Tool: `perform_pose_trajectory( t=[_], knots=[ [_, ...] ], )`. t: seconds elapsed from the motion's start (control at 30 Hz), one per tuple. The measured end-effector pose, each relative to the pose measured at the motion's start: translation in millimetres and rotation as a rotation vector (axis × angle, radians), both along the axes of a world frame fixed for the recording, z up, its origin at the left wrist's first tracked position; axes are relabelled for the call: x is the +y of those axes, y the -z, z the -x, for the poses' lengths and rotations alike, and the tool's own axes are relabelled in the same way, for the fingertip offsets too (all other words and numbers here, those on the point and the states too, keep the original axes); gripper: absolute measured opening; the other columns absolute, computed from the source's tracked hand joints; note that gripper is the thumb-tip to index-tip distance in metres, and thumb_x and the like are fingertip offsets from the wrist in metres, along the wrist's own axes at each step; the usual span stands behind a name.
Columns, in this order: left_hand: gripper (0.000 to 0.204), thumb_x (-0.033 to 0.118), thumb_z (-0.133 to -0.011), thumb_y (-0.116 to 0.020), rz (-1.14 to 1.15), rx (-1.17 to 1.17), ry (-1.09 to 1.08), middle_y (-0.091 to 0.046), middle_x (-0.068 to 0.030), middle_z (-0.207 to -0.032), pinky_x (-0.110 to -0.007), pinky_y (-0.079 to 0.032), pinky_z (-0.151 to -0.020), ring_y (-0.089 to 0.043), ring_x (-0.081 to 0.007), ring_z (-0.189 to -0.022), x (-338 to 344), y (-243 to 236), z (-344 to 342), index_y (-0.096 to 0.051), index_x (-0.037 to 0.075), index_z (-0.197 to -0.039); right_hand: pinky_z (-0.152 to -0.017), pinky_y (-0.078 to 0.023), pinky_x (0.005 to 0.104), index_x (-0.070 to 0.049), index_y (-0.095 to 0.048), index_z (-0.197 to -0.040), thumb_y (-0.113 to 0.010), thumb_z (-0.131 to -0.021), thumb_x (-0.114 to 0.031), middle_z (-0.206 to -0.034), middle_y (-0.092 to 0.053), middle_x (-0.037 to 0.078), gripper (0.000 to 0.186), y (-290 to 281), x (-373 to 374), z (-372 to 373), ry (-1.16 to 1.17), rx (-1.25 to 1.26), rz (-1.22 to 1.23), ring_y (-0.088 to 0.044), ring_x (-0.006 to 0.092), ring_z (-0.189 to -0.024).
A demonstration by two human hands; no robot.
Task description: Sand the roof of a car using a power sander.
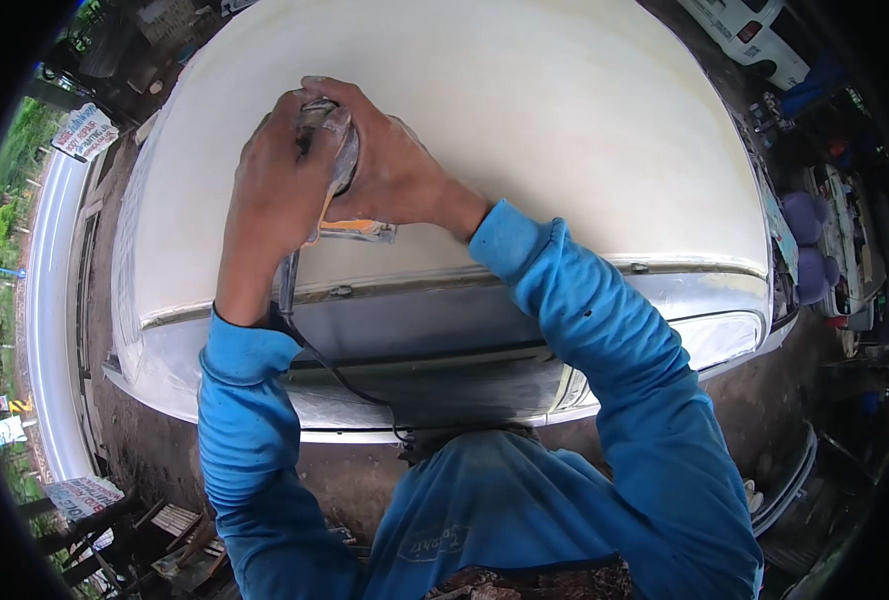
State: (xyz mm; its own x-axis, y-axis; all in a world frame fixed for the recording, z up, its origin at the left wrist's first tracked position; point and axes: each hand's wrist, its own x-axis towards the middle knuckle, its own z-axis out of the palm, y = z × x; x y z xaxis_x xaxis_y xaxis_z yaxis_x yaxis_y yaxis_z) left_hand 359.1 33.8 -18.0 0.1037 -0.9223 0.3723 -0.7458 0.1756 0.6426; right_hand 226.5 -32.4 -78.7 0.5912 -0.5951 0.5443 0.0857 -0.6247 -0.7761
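Note:
Both my hands are wrapped round a power sander that rests on the cream-coloured roof of a vehicle. My left hand closes on its near left side. My right hand grips it from the right, with the fingers over the top. Most of the body is hidden by the hands; a grey and black part shows between them, and an orange edge above a flat base. A dark cord leaves the tool below my left wrist and hangs down the vehicle's side toward my body.
A dark trim strip runs along the roof's near edge, above the grey side and a window opening. At the far right stand a white vehicle and purple seats. A long silvery panel and a sign are at the left.

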Motion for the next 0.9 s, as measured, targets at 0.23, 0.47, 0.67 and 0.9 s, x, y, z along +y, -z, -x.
perform_pose_trajectory(
  t=[0.23,0.47,0.67,0.9],
  knots=[
    [0.041,0.032,-0.093,-0.062,0.086,0.032,0.125,-0.064,-0.0248,-0.101,-0.051,-0.053,-0.080,-0.066,-0.0438,-0.090,7.2,6.4,73.3,-0.058,-0.001,-0.116,-0.099,-0.050,0.0438,-0.010,-0.032,-0.149,-0.090,-0.060,-0.017,-0.131,-0.058,0.018,0.107,-5.7,30.5,82.0,0.210,0.033,0.061,-0.061,0.0372,-0.115],
    [0.043,0.033,-0.086,-0.067,0.079,0.036,0.329,-0.064,-0.0271,-0.094,-0.051,-0.056,-0.073,-0.068,-0.0417,-0.087,-9.6,6.6,226.4,-0.060,-0.002,-0.110,-0.092,-0.047,0.0326,-0.004,-0.025,-0.155,-0.088,-0.066,-0.016,-0.108,-0.058,0.006,0.110,-6.9,55.8,226.2,0.553,-0.047,-0.066,-0.057,0.0170,-0.096],
    [0.041,0.031,-0.086,-0.068,0.054,0.090,0.502,-0.065,-0.0233,-0.099,-0.047,-0.057,-0.069,-0.068,-0.0373,-0.088,-11.5,9.1,297.0,-0.060,0.000,-0.111,-0.100,-0.044,0.0370,0.002,-0.031,-0.145,-0.082,-0.074,-0.021,-0.120,-0.059,0.015,0.090,0.8,79.3,279.2,0.955,0.226,0.082,-0.057,0.0245,-0.110],
    [0.047,0.027,-0.084,-0.072,0.080,0.172,0.404,-0.060,-0.0219,-0.102,-0.046,-0.056,-0.067,-0.064,-0.0378,-0.093,-9.1,11.4,244.4,-0.054,0.000,-0.118,-0.094,-0.046,0.0374,0.005,-0.047,-0.127,-0.078,-0.077,-0.023,-0.119,-0.059,0.020,0.065,19.8,72.9,245.7,0.916,0.221,0.087,-0.058,0.0320,-0.106]
  ],
)
